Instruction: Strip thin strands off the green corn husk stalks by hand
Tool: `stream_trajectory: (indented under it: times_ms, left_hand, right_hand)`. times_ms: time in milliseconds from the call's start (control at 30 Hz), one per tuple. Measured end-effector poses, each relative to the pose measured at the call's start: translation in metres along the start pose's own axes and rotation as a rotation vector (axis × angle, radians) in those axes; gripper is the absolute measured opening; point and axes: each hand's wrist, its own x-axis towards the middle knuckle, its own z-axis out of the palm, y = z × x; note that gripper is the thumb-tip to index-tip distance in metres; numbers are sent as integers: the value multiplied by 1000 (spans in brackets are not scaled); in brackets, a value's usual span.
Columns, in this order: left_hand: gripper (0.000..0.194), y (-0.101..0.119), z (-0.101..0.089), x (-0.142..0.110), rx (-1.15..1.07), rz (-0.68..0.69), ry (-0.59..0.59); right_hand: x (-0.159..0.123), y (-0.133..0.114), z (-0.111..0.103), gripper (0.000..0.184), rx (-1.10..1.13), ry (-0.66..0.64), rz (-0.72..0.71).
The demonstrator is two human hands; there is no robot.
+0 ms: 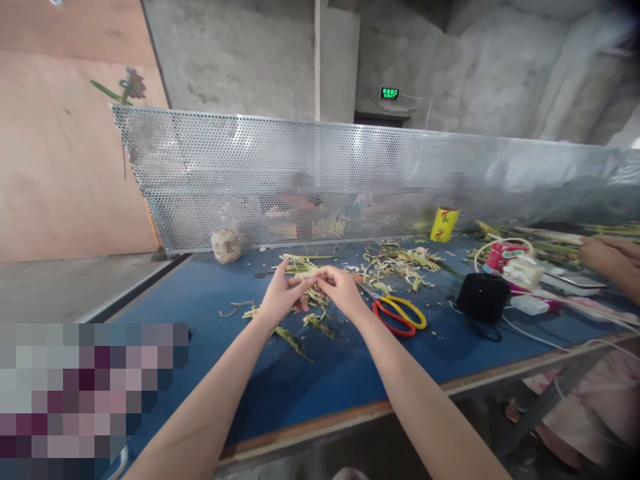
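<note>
Above the blue tabletop (270,393), my left hand (286,295) and my right hand (340,289) meet at their fingertips. The left thumb reaches to the right fingers while its index finger points up. My right thumb and index finger are pinched together. Whatever lies between the fingertips is too small to make out. Pale green plant strips (320,257) lie just behind the hands. Two braided-looking green plant pieces, one on the left (291,341) and one nearer the middle (320,325), rest below them. Scissors (400,315) with one red and one yellow handle lie right of my right hand.
A perforated metal screen (280,167) runs along the table's back. Plant scraps (400,263), a yellow can-like cylinder (444,225), a wrapped pale roll (226,246) and a black box-shaped object (483,297) with cables stand about. Another person's hand (613,257) is at far right.
</note>
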Motion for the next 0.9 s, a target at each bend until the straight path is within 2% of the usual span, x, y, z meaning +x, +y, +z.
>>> stream_trajectory:
  times_ms: [133,367,467,667,767,900]
  left_hand:
    - [90,1,2,-1,-43,-41,0]
    - [77,0,1,0,-1,17,85]
    - [75,-2,0,1,17,27,72]
    - [76,-6,0,2,-9,44,-4]
    - [77,-6,-2,2,-35,69,16]
    - [83,-4,-6,3,-108,106,56]
  right_hand:
    - [1,0,0,8,13,8,0]
    - [1,-1,0,14,5,15,11]
    - [1,-1,0,14,4,55,16]
    - [2,-2,-3,16,7,142,16]
    - [4,-2,-5,17,49,142,29]
    - [3,-2,-4,29,86,116,43]
